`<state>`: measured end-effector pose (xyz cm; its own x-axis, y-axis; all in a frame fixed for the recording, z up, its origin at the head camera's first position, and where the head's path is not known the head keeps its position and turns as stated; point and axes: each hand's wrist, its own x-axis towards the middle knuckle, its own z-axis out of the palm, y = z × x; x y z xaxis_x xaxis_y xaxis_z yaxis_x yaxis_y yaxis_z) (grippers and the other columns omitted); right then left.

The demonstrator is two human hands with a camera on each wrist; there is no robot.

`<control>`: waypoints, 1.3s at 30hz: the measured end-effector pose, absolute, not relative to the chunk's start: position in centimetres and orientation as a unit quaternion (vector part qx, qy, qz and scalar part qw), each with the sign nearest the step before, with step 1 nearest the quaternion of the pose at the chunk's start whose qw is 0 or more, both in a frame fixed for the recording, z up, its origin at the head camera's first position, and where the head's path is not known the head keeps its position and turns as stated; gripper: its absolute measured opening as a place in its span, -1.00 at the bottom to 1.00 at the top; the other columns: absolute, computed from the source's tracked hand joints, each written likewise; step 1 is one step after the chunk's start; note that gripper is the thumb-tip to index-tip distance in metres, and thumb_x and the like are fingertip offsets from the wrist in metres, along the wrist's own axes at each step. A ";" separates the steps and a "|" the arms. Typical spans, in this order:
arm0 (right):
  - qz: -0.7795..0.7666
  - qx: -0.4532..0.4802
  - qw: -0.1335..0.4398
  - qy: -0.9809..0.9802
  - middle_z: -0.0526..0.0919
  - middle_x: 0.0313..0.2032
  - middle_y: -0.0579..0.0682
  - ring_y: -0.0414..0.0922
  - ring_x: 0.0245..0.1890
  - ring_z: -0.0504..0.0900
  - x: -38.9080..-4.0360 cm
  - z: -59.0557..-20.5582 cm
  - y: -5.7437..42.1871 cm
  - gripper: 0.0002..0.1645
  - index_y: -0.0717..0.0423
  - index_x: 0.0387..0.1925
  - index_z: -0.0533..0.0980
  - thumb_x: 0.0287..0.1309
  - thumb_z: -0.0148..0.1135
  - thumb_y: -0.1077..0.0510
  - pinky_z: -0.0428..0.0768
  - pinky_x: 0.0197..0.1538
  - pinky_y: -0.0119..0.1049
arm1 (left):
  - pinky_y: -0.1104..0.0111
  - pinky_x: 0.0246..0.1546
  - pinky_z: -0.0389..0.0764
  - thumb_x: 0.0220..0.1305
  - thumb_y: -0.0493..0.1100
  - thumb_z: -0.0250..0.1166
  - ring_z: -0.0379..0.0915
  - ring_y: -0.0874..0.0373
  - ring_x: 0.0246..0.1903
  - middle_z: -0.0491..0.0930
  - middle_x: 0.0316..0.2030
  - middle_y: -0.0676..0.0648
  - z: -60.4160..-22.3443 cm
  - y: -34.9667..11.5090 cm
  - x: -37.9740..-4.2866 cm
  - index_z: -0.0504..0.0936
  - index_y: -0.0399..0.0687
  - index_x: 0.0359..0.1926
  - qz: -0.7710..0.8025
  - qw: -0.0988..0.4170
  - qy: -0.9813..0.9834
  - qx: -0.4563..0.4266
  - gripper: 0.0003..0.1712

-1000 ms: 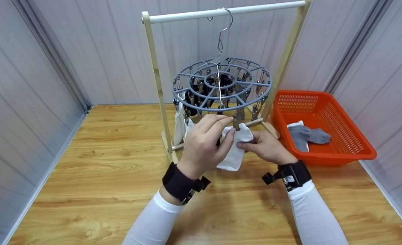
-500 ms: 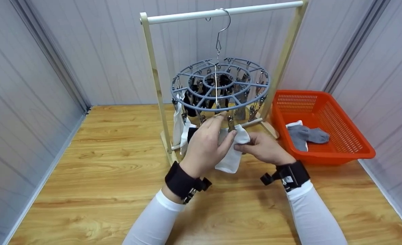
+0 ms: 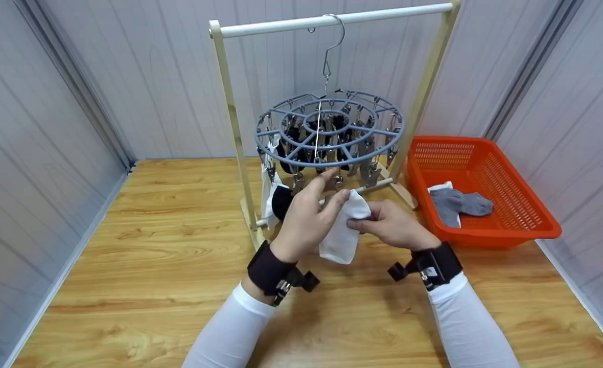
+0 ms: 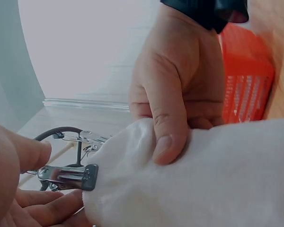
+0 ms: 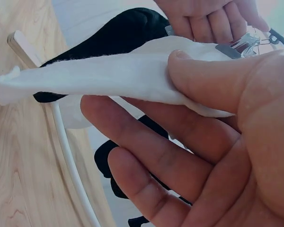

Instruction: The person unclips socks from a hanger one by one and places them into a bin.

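Note:
A white sock (image 3: 341, 237) hangs below the front of a round grey clip hanger (image 3: 327, 162). In the left wrist view, a metal clip (image 4: 78, 177) bites the sock's upper edge. My right hand (image 3: 397, 226) pinches the sock's side, thumb on top and the index finger underneath; the other fingers are loosely extended in the right wrist view. Around that clip, my left hand (image 3: 306, 217) has its thumb and fingers spread apart, the thumb by the sock's top edge. A black sock (image 5: 109, 49) hangs just behind the white one.
A wooden rack with a white rod (image 3: 281, 28) carries the hanger by its hook. Several other white, black and grey socks hang from it. To the right, an orange basket (image 3: 516, 176) contains a grey sock (image 3: 452, 203) and something white.
Both hands and the white sock have shifted slightly left and down. The hanger has swung and turned a little, and the clip at the sock's top now sits farther left.

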<state>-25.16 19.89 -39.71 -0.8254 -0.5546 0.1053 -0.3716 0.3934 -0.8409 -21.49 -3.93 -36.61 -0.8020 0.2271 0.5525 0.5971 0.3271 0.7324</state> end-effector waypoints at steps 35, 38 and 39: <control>-0.445 -0.300 0.081 0.840 0.79 -0.30 -0.07 -0.11 -0.37 0.62 -24.4 -39.0 19.4 -0.77 0.17 -0.03 0.81 0.53 0.44 0.08 0.60 -0.25 -0.36 | 0.24 -0.03 0.79 0.53 -0.17 0.47 0.80 0.11 -0.11 0.84 -0.06 -0.12 -36.7 -4.1 -21.7 0.83 -0.28 0.10 -0.581 0.234 -0.741 -0.242 -0.71; -0.446 -0.307 0.079 0.837 0.79 -0.29 -0.06 -0.12 -0.36 0.63 -24.3 -38.9 19.5 -0.77 0.17 -0.03 0.81 0.53 0.43 0.09 0.60 -0.26 -0.36 | 0.27 -0.09 0.79 0.52 -0.18 0.48 0.80 0.12 -0.15 0.85 -0.08 -0.12 -36.8 -4.1 -21.8 0.85 -0.29 0.08 -0.580 0.249 -0.736 -0.246 -0.72; -0.446 -0.308 0.079 0.837 0.80 -0.27 -0.06 -0.11 -0.35 0.64 -24.3 -38.9 19.5 -0.77 0.17 -0.03 0.81 0.54 0.43 0.09 0.61 -0.25 -0.36 | 0.28 -0.12 0.79 0.52 -0.18 0.48 0.80 0.13 -0.17 0.85 -0.10 -0.12 -36.8 -4.1 -21.8 0.85 -0.29 0.08 -0.580 0.253 -0.734 -0.247 -0.73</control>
